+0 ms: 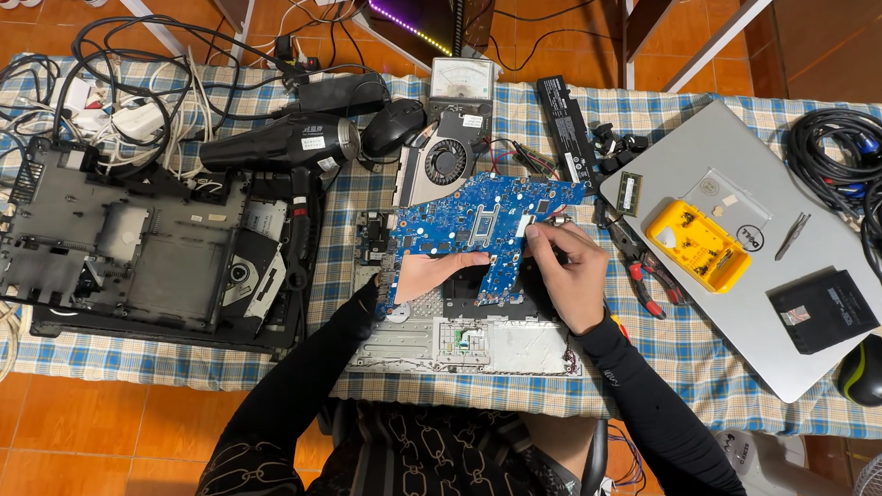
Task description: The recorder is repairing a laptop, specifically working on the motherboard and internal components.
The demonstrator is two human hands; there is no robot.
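lying left of the blue motherboard (480, 221), a black laptop base (134, 251) sits open. the left hand (437, 273) rests flat under the board's lower edge, fingers straight; the right hand (566, 267) pinches its right edge. the board's long axis runs left-right, tilted up rightward. further right, a yellow tray (701, 245) holds small screws.
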